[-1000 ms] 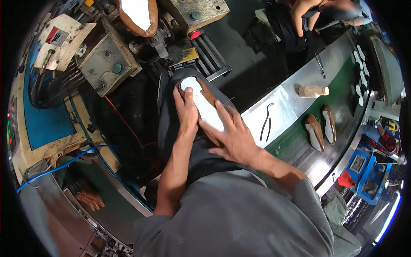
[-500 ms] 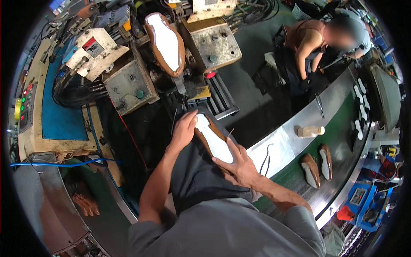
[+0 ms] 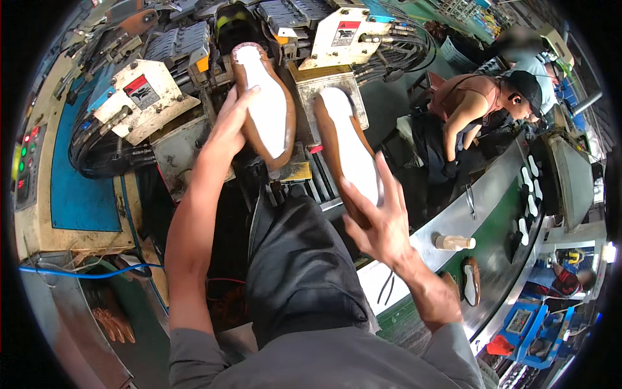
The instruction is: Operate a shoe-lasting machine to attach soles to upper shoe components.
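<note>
A brown leather shoe [image 3: 289, 107], its white sole side facing up, sits at the front of the machine. My left hand [image 3: 233, 122] grips its left side, with the thumb on the edge of the sole; the fingers underneath are partly hidden. To the right, my right hand [image 3: 382, 223] holds a second brown shoe [image 3: 329, 133] by its near end, thumb and fingers on either side. This shoe also shows its white bottom and slants away from me above the machine's front. The two shoes are side by side and apart.
The machine has a left metal box [image 3: 178, 170] and a white guard plate [image 3: 139, 97]. To the right a conveyor bench [image 3: 421, 236] carries a bottle [image 3: 455, 242], a brown shoe [image 3: 472, 280] and several white-soled pieces [image 3: 532, 185]. A person [image 3: 476, 104] bends beyond it.
My left hand has moved from the shoe over my lap to the one on the machine. My right hand has carried the lap shoe forward. The view has shifted.
</note>
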Demonstrator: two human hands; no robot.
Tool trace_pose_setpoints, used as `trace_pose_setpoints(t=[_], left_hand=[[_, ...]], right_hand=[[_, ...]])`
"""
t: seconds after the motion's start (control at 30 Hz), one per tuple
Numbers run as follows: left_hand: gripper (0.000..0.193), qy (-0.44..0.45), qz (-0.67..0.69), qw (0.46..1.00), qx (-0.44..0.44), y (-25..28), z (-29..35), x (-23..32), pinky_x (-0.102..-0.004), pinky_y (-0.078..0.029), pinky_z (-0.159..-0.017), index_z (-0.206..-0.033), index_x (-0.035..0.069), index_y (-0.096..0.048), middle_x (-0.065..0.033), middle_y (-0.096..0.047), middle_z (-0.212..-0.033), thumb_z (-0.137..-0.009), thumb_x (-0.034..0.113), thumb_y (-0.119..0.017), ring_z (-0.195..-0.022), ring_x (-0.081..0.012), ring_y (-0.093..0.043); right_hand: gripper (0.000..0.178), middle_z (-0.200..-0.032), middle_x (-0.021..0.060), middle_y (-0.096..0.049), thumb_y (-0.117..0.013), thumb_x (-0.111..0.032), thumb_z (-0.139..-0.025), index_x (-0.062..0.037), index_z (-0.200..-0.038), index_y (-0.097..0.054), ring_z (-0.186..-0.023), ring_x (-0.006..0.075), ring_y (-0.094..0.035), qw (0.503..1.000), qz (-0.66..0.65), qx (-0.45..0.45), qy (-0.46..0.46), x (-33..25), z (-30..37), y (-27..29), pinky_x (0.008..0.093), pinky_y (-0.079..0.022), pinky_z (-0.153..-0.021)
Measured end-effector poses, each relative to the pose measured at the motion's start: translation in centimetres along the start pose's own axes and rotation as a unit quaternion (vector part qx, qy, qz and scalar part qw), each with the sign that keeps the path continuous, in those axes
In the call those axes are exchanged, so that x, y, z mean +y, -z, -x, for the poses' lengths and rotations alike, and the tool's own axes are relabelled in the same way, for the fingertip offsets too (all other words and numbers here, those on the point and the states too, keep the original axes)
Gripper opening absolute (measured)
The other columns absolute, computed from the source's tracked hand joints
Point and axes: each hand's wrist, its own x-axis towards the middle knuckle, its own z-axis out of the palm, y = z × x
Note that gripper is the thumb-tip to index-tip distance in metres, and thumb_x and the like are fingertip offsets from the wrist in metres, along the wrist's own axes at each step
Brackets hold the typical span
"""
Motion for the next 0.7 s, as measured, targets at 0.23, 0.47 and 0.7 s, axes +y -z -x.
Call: trace_pose_setpoints(t=[0.23,0.47,0.7], left_hand=[[0.077,-0.007,0.100,0.994,-0.053,6.2,15.2,2.0,-0.0483,-0.061,-0.102,-0.164,0.005,-0.039,-0.0225,-0.064,-0.141,-0.109,0.054,-0.059,-0.118,-0.0327,-0.072],[0.110,0.023,0.186,0.982,-0.022,9.7,27.8,-2.7,-0.0549,-0.069,-0.080,-0.167,0.000,-0.031,-0.0334,-0.058,-0.141,-0.097,0.081,-0.059,-0.110,-0.0429,-0.071],[0.087,0.066,0.185,0.970,0.140,4.8,32.6,-3.5,-0.0388,-0.061,-0.068,-0.156,-0.001,-0.048,-0.0249,-0.072,-0.119,-0.104,0.068,-0.048,-0.087,-0.0300,-0.072]], right_hand=[[0.078,-0.168,0.0372,-0.027,-0.083,-0.024,-0.084,-0.0382,-0.156,-0.060,-0.134,0.0591,-0.049,0.998,0.000,0.007,0.062,-2.1,-14.8,-6.5,0.0596,-0.053,-0.110],[0.079,-0.168,0.0385,-0.026,-0.083,-0.024,-0.083,-0.0391,-0.157,-0.058,-0.132,0.0600,-0.048,0.998,0.026,0.049,0.019,-3.7,-18.4,-14.0,0.0625,-0.053,-0.108],[0.077,-0.168,0.0384,-0.026,-0.081,-0.026,-0.084,-0.0386,-0.157,-0.057,-0.134,0.0593,-0.047,0.999,0.017,0.025,0.021,-4.7,-17.3,-15.3,0.0614,-0.053,-0.108]])
